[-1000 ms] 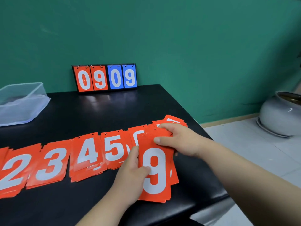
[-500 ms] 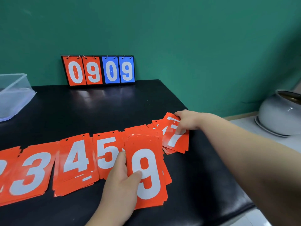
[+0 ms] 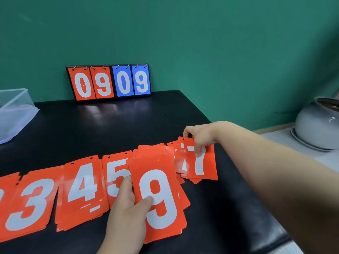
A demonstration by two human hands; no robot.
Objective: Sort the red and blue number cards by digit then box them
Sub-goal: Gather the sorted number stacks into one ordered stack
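Left hand (image 3: 128,206) grips a red card stack (image 3: 159,198) topped by a 9, thumb across its face, likely feeding the right hand (image 3: 200,136), which pinches a red 7 card (image 3: 200,164) onto its pile. The 3 pile (image 3: 31,204), 4 pile (image 3: 82,184) and 5 pile (image 3: 115,171) line the black table (image 3: 128,125). The clear plastic box (image 3: 14,114) waits far left, unobstructed.

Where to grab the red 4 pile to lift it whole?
Probably the two short ends: thumb at the near end, fingers over the far, holed end. The 4 pile lies flat on the table, the 3 pile and 5 pile crowd its long sides, and its lower cards stick out askew nearside, so square them first.
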